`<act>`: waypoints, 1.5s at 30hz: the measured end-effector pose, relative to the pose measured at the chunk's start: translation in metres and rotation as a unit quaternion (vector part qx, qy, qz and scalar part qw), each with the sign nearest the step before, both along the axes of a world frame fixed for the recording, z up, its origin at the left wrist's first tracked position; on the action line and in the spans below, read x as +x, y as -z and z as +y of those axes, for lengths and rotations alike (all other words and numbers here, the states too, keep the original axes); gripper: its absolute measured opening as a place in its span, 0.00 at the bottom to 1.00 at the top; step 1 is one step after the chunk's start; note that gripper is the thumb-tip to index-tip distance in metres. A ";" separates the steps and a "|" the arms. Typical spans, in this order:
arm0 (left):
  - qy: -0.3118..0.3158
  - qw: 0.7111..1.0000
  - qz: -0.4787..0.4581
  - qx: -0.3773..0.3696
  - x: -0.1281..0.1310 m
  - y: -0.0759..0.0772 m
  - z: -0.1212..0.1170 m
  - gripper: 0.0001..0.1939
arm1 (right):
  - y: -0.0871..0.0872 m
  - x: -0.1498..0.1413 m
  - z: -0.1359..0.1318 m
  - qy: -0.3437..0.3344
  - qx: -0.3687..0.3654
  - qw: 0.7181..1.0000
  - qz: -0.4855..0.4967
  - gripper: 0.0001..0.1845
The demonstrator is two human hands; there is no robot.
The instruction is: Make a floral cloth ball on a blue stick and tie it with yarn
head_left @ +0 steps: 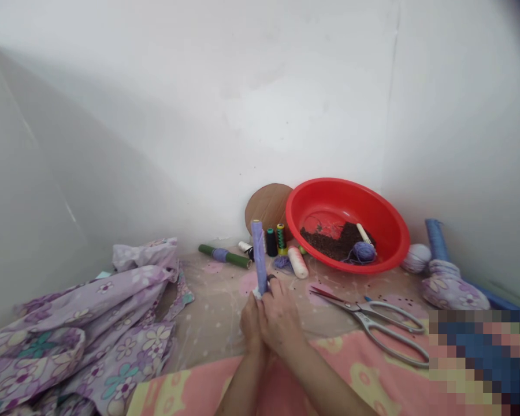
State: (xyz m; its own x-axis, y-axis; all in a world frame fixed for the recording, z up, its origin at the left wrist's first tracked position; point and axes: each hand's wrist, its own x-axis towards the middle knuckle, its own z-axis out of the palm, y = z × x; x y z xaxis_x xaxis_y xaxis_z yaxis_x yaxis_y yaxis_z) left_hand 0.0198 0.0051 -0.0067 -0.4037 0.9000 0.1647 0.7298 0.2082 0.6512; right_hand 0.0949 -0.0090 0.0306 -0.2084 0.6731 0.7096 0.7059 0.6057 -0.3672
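A slim tube wrapped in purple (259, 254) stands almost upright in front of me, its open top end showing a pale rim. My left hand (252, 323) is closed around its lower end. My right hand (281, 312) is closed there too, pressed against the left one. A bit of white material (256, 293) shows at the tube's base, just above my fingers. The tube's bottom is hidden by my hands, and a small dark thing (271, 278) by my right fingers is too small to name.
Large scissors (372, 323) lie to the right. Behind them leans a red basin (398, 237) holding dark soil and purple yarn (363, 252). Thread spools (281, 238), a green stick (234, 258) and a cardboard disc (266, 205) sit at the back. Flowered fabric (125, 335) is heaped left.
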 end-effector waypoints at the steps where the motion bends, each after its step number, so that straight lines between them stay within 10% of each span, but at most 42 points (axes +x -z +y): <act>1: -0.002 1.000 0.007 -0.002 0.000 -0.001 0.000 0.10 | 0.003 0.001 0.001 -0.013 0.011 1.000 0.022 0.10; 24: 0.030 0.999 0.019 -0.019 0.005 -0.014 -0.004 0.11 | 0.014 0.001 0.009 -0.073 -0.062 0.977 0.190 0.07; 36: -0.029 0.993 -0.112 0.030 0.009 -0.011 -0.007 0.10 | -0.011 0.025 0.007 -0.085 -0.076 0.992 -0.044 0.03; 45: 0.004 1.000 -0.013 -0.016 0.004 -0.010 -0.004 0.10 | 0.013 0.008 0.009 -0.103 -0.039 0.983 0.145 0.06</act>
